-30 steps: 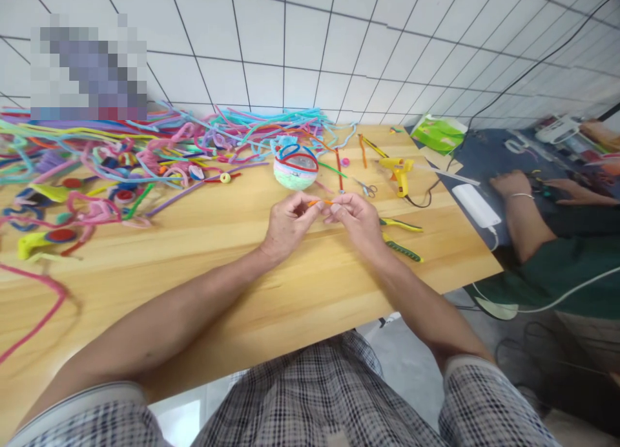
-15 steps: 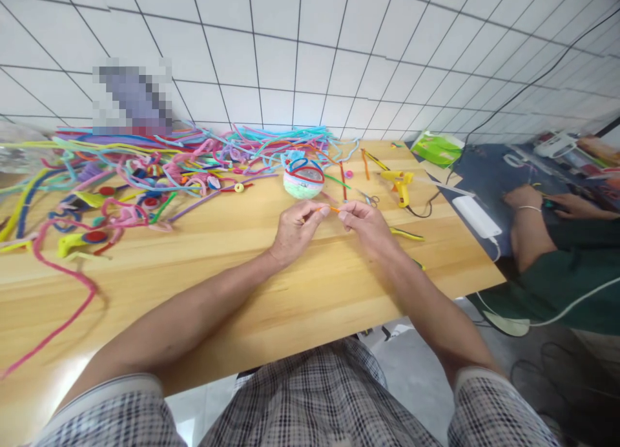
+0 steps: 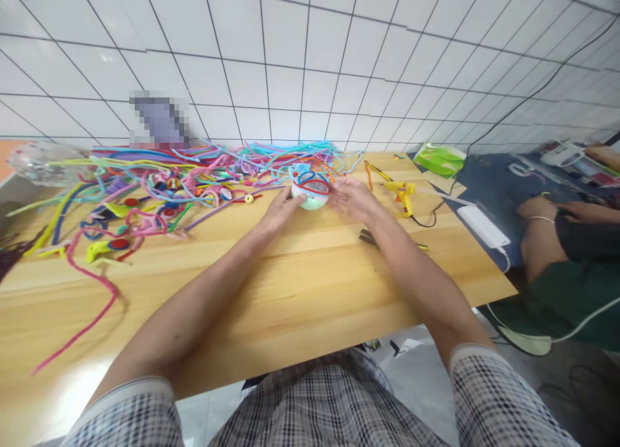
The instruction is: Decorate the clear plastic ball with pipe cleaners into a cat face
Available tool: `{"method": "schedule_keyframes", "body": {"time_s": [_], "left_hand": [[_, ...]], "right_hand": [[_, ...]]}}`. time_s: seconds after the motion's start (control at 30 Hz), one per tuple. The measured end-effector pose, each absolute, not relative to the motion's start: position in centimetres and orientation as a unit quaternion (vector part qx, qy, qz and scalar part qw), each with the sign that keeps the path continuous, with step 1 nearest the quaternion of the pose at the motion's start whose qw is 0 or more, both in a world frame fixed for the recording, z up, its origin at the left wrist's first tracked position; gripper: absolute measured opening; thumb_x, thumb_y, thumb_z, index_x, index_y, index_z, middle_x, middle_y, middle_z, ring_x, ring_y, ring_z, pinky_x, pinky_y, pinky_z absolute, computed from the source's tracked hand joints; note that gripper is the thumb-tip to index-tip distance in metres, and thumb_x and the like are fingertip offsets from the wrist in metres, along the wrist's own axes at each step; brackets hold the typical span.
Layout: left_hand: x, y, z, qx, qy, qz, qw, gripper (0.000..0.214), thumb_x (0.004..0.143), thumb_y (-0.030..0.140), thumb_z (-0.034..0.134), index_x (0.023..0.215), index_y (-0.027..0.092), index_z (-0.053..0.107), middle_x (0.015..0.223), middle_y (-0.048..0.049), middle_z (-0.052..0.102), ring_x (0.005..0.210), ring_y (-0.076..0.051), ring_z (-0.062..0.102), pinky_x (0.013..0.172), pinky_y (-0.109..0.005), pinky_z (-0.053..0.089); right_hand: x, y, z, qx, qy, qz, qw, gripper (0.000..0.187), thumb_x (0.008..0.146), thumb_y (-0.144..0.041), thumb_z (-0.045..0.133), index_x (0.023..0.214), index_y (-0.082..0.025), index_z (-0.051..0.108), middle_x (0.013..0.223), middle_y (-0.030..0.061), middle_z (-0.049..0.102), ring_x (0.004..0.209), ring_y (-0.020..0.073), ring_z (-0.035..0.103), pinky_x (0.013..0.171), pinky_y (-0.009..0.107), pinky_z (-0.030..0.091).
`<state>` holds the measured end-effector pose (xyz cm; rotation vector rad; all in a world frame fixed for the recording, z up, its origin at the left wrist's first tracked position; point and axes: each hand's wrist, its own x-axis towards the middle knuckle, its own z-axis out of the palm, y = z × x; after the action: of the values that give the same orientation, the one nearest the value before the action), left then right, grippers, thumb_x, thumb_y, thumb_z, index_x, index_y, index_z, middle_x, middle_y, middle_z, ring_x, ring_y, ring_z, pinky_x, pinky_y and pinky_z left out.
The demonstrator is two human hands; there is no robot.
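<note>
The left hand (image 3: 281, 211) has its fingers pressed to the left side of the ball (image 3: 314, 203), thumb across the front. The right hand (image 3: 356, 198) is at the ball's right, its fingers blurred and loosely parted; I cannot tell whether they touch the ball or pinch anything. The ball, pale green below with red and blue loops on top, is between the hands, over the back part of the desk (image 3: 290, 298); whether it rests there is unclear.

Behind it and to the left spreads a tangle of fuzzy strips (image 3: 213, 169), with a yellow bead (image 3: 248, 199) at its near edge. One pink strip (image 3: 92, 278) trails toward the desk's front. Pliers (image 3: 369, 238) lie partly under the right forearm. Farther right is a yellow glue gun (image 3: 404, 198), then a white box (image 3: 483, 226), a green pack (image 3: 440, 159) and a co-worker's hand (image 3: 537, 208).
</note>
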<state>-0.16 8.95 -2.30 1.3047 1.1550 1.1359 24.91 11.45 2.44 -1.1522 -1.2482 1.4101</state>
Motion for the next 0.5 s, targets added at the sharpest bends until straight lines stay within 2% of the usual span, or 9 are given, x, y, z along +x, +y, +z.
{"method": "schedule_keyframes", "body": {"time_s": [0.1, 0.17, 0.23, 0.33, 0.43, 0.5], "left_hand": [[-0.3, 8.6, -2.0, 0.558, 0.425, 0.465, 0.54, 0.072, 0.075, 0.05, 0.093, 0.137, 0.023, 0.068, 0.155, -0.0149, 0.078, 0.151, -0.042, 0.07, 0.127, -0.057, 0.06], [-0.2, 8.4, -1.9, 0.56, 0.412, 0.463, 0.55, 0.085, 0.069, 0.048, 0.098, 0.141, 0.023, 0.062, 0.163, -0.0183, 0.072, 0.16, -0.043, 0.064, 0.134, -0.058, 0.055], [0.1, 8.2, -1.8, 0.558, 0.412, 0.464, 0.55, 0.089, 0.071, 0.055, 0.101, 0.141, 0.024, 0.056, 0.166, -0.0194, 0.069, 0.164, -0.044, 0.061, 0.138, -0.06, 0.051], [0.7, 7.8, -2.2, 0.566, 0.41, 0.486, 0.525, 0.095, 0.072, 0.066, 0.105, 0.139, 0.026, 0.051, 0.161, -0.0174, 0.068, 0.159, -0.042, 0.064, 0.134, -0.058, 0.055], [1.2, 7.7, -2.8, 0.594, 0.403, 0.487, 0.499, 0.102, 0.066, 0.065, 0.11, 0.14, 0.026, 0.052, 0.153, -0.0131, 0.071, 0.147, -0.037, 0.071, 0.127, -0.052, 0.06], [1.3, 7.7, -3.1, 0.607, 0.4, 0.482, 0.49, 0.097, 0.068, 0.063, 0.111, 0.139, 0.026, 0.055, 0.15, -0.0111, 0.073, 0.14, -0.034, 0.074, 0.123, -0.049, 0.061]], "right_hand": [[25.2, 10.3, 1.8, -0.443, -0.512, 0.591, 0.439, 0.056, 0.065, -0.063, 0.11, 0.08, -0.029, 0.069, 0.076, -0.001, 0.07, 0.072, 0.0188, 0.06, 0.064, 0.032, 0.045], [25.6, 9.0, 1.6, -0.443, -0.51, 0.581, 0.455, 0.054, 0.065, -0.061, 0.112, 0.079, -0.028, 0.07, 0.076, -0.0021, 0.069, 0.073, 0.0172, 0.06, 0.069, 0.032, 0.05], [25.9, 7.7, 1.5, -0.453, -0.498, 0.568, 0.473, 0.052, 0.064, -0.057, 0.113, 0.081, -0.028, 0.073, 0.085, -0.0006, 0.076, 0.083, 0.018, 0.067, 0.081, 0.033, 0.057], [26.1, 6.0, 1.3, -0.467, -0.486, 0.558, 0.484, 0.051, 0.062, -0.055, 0.112, 0.085, -0.028, 0.076, 0.094, 0.0, 0.079, 0.094, 0.0203, 0.072, 0.095, 0.036, 0.061], [26.1, 5.0, 1.0, -0.474, -0.496, 0.545, 0.483, 0.049, 0.062, -0.056, 0.109, 0.085, -0.028, 0.077, 0.089, -0.0017, 0.076, 0.091, 0.0202, 0.068, 0.095, 0.037, 0.059], [26.2, 4.5, 1.0, -0.478, -0.521, 0.516, 0.484, 0.043, 0.066, -0.056, 0.104, 0.084, -0.028, 0.077, 0.087, -0.0019, 0.075, 0.089, 0.0201, 0.066, 0.093, 0.037, 0.057]]}}
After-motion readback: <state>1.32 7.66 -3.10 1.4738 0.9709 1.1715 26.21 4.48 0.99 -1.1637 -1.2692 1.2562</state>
